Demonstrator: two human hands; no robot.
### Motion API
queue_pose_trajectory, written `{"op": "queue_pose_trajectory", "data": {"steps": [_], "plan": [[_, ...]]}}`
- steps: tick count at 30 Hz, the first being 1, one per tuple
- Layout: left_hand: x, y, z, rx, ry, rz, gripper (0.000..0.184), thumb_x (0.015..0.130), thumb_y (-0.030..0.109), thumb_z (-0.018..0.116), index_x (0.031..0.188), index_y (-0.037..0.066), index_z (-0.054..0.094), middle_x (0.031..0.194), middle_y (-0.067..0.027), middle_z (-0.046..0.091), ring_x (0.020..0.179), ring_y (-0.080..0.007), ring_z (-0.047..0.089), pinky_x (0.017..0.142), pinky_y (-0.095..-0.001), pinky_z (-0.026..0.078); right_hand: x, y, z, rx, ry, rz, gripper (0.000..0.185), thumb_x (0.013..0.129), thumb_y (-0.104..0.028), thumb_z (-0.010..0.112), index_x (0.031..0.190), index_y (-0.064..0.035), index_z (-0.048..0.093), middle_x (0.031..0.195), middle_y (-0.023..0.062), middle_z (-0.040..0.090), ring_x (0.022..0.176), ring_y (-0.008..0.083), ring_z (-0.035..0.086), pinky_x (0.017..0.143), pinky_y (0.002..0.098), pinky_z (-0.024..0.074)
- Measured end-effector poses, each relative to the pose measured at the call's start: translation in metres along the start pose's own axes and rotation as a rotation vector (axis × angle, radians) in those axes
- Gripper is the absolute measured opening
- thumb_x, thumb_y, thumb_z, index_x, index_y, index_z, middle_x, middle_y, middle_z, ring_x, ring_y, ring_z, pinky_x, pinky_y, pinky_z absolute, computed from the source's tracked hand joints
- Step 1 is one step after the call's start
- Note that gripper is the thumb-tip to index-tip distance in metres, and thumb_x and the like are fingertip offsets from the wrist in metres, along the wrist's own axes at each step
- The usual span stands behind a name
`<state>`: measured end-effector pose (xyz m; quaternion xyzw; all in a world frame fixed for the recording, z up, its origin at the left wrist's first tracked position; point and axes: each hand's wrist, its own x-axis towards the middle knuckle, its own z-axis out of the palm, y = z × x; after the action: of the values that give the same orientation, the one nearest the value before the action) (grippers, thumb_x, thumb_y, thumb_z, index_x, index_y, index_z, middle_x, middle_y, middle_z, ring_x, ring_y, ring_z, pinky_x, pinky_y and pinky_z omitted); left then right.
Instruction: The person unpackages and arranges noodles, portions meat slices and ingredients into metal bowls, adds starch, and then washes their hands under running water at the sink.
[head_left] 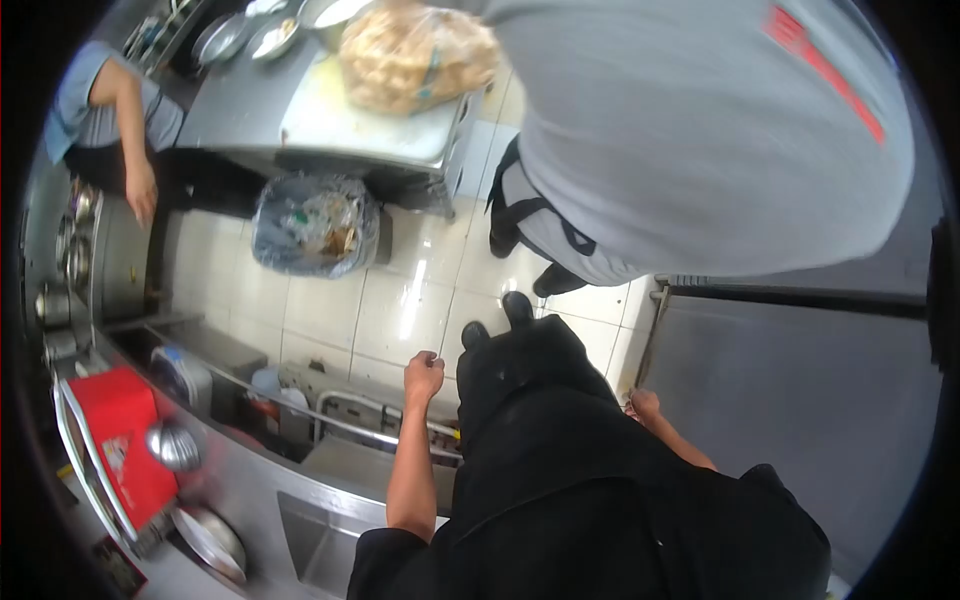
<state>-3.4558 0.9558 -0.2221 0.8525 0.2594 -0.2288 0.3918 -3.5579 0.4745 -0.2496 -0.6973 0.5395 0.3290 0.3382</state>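
My left hand (424, 378) hangs over the tiled floor beside the steel counter, fingers loosely curled in, with nothing visible in them. On the other side of my dark clothing, my right hand (646, 404) is low beside a grey steel cabinet (790, 390). Its fingers are closed around something small and patterned that I cannot make out. Below me, my black shoes (516, 310) stand on the floor.
A person in a grey shirt (690, 130) stands close in front. A lined trash bin (315, 225) stands by a worktable with a white cutting board (320, 120) and a large bag (415, 60). Another person's hand (140, 190) is far left. A red bag (115, 440) lies on the counter.
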Motion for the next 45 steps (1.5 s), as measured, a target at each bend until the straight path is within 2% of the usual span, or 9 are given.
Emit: {"op": "queue_pose_trajectory", "data": {"steps": [8,15,23,25,29,30,31,37,45], "plan": [[0.061,0.066,-0.004,0.067,-0.045,0.197,0.033,0.074,0.026,0.057,0.098,0.005,0.063,0.091,-0.0189,0.064,0.089,-0.0326,0.061,0.08,-0.0383,0.048,-0.026,-0.035,0.023,0.032,0.074,-0.121,0.025,0.078,-0.025,0.061,0.084,-0.0004,0.061,0.061,0.008,0.059,0.045,0.0172,0.053,0.043,0.0295,0.0447],[0.101,0.147,0.031,0.19,-0.143,0.415,0.031,0.076,0.027,0.057,0.099,0.007,0.062,0.093,-0.018,0.063,0.09,-0.0332,0.06,0.081,-0.0389,0.047,0.097,-0.026,0.045,0.388,0.004,-0.069,0.013,0.072,-0.012,0.061,0.076,0.0006,0.06,0.061,0.0093,0.058,0.051,0.0169,0.058,0.04,0.0272,0.0461],[0.112,0.208,0.043,0.368,-0.294,0.4,0.036,0.077,0.032,0.055,0.1,0.005,0.062,0.095,-0.0186,0.063,0.093,-0.0339,0.059,0.084,-0.0386,0.046,0.084,-0.143,-0.006,0.644,0.18,-0.07,0.015,0.071,-0.014,0.063,0.072,0.0003,0.059,0.065,0.0085,0.059,0.053,0.0165,0.055,0.046,0.0281,0.0458],[0.117,0.215,0.047,0.431,-0.346,0.391,0.037,0.077,0.033,0.055,0.099,0.005,0.063,0.095,-0.0183,0.063,0.093,-0.0338,0.059,0.084,-0.0387,0.046,0.118,-0.144,-0.003,0.609,0.419,-0.405,0.019,0.075,-0.02,0.064,0.077,-0.0029,0.056,0.066,0.0063,0.057,0.053,0.0142,0.053,0.045,0.0277,0.0436],[0.144,0.22,0.056,0.577,-0.401,0.524,0.035,0.078,0.034,0.056,0.097,0.006,0.064,0.093,-0.0151,0.064,0.092,-0.0322,0.06,0.083,-0.0376,0.046,0.12,-0.204,-0.04,0.609,0.522,-0.507,0.016,0.078,-0.013,0.054,0.072,0.0012,0.059,0.069,0.0117,0.062,0.065,0.0211,0.059,0.06,0.0353,0.0478],[0.133,0.242,0.049,0.509,-0.35,0.507,0.034,0.078,0.033,0.056,0.097,0.006,0.064,0.092,-0.015,0.065,0.092,-0.0313,0.06,0.083,-0.0369,0.046,0.135,-0.212,-0.038,0.125,0.781,-0.651,0.016,0.077,-0.015,0.054,0.074,0.0003,0.059,0.071,0.0135,0.062,0.065,0.0244,0.059,0.06,0.0367,0.0473],[0.121,0.26,0.045,0.442,-0.306,0.484,0.032,0.078,0.031,0.057,0.097,0.006,0.064,0.092,-0.0148,0.065,0.091,-0.0304,0.061,0.082,-0.0362,0.046,0.11,-0.242,-0.059,0.371,0.549,-0.512,0.017,0.077,-0.017,0.054,0.076,-0.0006,0.06,0.074,0.0153,0.062,0.069,0.0275,0.059,0.063,0.0375,0.0466],[0.15,0.299,0.066,0.292,-0.65,0.474,0.029,0.08,0.025,0.059,0.098,0.004,0.064,0.097,-0.0158,0.064,0.094,-0.0255,0.061,0.083,-0.0334,0.045,0.091,-0.349,-0.097,0.68,0.565,-0.395,0.025,0.061,-0.017,0.074,0.081,-0.0058,0.062,0.082,0.0075,0.062,0.079,0.0168,0.057,0.072,0.0275,0.045],[0.138,0.452,0.142,0.447,-1.046,0.726,0.038,0.083,0.03,0.058,0.109,0.004,0.058,0.1,-0.0156,0.063,0.092,-0.0238,0.06,0.082,-0.0315,0.045,0.092,-0.312,-0.143,0.927,0.658,-0.195,0.021,0.063,-0.012,0.072,0.081,-0.0056,0.063,0.076,0.0049,0.061,0.075,0.0161,0.056,0.07,0.0289,0.045]]}}
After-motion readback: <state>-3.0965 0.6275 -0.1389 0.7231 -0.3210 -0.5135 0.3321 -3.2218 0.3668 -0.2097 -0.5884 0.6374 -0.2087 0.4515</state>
